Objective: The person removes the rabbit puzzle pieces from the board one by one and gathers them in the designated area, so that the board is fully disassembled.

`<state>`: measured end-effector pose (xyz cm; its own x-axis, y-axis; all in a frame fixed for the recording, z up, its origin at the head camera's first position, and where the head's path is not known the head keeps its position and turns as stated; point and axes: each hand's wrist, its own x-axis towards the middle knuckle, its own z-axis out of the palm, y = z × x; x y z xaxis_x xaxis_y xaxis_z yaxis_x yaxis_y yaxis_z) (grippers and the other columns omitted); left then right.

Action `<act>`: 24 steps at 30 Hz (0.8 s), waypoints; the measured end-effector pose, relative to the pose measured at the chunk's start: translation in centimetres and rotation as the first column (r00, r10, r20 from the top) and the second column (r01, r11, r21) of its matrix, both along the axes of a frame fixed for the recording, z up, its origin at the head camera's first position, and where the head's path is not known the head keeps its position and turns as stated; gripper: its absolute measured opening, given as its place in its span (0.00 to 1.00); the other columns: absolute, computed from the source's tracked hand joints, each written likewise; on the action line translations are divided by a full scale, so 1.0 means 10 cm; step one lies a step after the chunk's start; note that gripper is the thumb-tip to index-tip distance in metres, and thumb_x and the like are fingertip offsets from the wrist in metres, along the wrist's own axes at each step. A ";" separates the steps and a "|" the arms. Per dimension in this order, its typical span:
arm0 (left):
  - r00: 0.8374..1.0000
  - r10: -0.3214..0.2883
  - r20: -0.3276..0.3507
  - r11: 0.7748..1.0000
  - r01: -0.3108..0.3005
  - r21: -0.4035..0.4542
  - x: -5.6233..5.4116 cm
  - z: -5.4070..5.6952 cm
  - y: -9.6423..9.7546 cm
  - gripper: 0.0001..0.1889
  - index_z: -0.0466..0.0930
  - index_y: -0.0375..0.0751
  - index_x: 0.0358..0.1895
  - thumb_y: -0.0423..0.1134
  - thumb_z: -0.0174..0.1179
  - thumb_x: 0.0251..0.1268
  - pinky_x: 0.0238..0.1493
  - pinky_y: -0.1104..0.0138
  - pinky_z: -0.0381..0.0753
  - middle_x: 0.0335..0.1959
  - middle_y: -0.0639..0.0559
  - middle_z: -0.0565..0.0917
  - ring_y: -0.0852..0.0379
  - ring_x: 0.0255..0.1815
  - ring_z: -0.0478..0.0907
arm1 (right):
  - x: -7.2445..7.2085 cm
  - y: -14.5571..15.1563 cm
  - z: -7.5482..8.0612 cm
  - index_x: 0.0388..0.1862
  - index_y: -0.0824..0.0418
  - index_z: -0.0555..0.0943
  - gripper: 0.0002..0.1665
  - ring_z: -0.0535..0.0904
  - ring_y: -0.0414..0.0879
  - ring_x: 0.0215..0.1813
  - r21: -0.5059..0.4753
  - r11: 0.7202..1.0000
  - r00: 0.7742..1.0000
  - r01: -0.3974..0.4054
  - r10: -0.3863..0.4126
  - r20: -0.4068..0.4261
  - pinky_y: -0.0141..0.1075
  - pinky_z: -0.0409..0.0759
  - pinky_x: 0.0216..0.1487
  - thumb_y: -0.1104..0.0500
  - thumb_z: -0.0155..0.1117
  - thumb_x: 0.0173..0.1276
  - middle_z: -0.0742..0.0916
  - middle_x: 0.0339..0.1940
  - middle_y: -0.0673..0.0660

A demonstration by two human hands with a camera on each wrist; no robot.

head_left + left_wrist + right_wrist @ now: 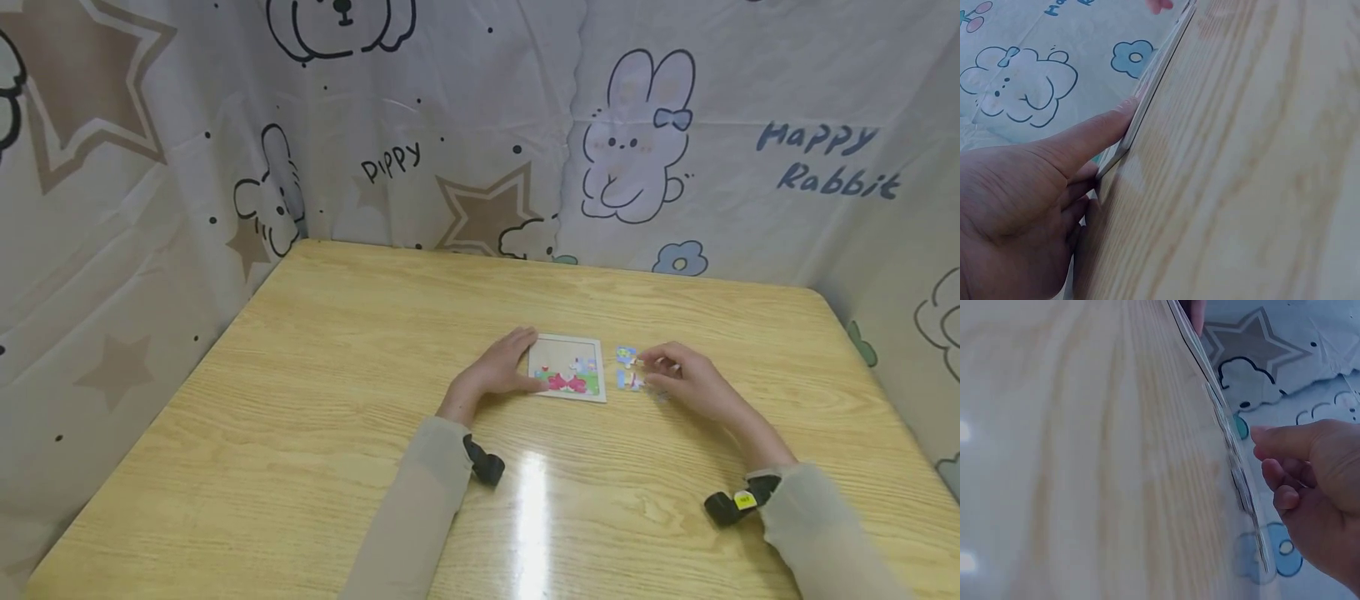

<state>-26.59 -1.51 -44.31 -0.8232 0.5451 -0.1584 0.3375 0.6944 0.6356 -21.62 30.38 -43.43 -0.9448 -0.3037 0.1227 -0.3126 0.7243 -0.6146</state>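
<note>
A square jigsaw tray with a pale rim lies flat on the table; pink, green and blue pieces fill its lower and right parts. My left hand holds the tray at its left side, thumb on the near rim and fingers at the far corner. Just right of the tray lie loose jigsaw pieces, an upper one and a lower one. Over their right edge hovers my right hand, fingers loosely bent. Nothing shows between its thumb and fingertips in the right wrist view. Another piece is partly hidden below it.
The wooden table spreads wide around the tray, with a bright reflection near its front. Patterned cloth hangs behind it and along both sides. Each wrist wears a black strap with a camera.
</note>
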 end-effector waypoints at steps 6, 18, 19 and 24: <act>1.000 0.003 0.009 1.000 -0.003 0.003 0.01 0.03 0.00 0.48 0.50 0.42 0.78 0.51 0.67 0.60 0.83 0.58 0.45 0.81 0.48 0.50 0.50 0.83 0.42 | -0.15 -0.26 -0.02 0.56 0.64 0.79 0.17 0.71 0.37 0.41 -0.033 0.994 0.994 -0.101 0.102 0.041 0.26 0.74 0.39 0.64 0.63 0.69 0.83 0.47 0.59; 1.000 -0.007 0.023 1.000 0.007 -0.004 0.02 0.04 0.00 0.47 0.49 0.41 0.78 0.51 0.66 0.62 0.83 0.57 0.45 0.81 0.47 0.49 0.49 0.83 0.41 | -0.33 -0.56 -0.02 0.59 0.62 0.80 0.18 0.68 0.44 0.40 -0.020 0.977 0.970 -0.214 0.215 0.118 0.28 0.69 0.37 0.62 0.59 0.72 0.79 0.44 0.57; 1.000 -0.007 0.023 1.000 0.007 -0.005 0.02 0.04 0.00 0.47 0.49 0.42 0.78 0.51 0.66 0.62 0.83 0.57 0.45 0.82 0.47 0.49 0.49 0.83 0.41 | -0.34 -0.57 -0.02 0.59 0.62 0.80 0.17 0.68 0.44 0.40 -0.020 0.976 0.967 -0.219 0.219 0.129 0.28 0.69 0.37 0.62 0.59 0.72 0.79 0.44 0.58; 1.000 -0.004 0.025 1.000 0.004 -0.005 0.02 0.06 -0.01 0.48 0.49 0.42 0.79 0.51 0.66 0.61 0.83 0.57 0.45 0.82 0.48 0.49 0.49 0.83 0.41 | -0.36 -0.60 0.01 0.59 0.62 0.79 0.17 0.67 0.46 0.41 -0.022 0.974 0.956 -0.224 0.224 0.190 0.28 0.68 0.36 0.63 0.57 0.73 0.78 0.45 0.58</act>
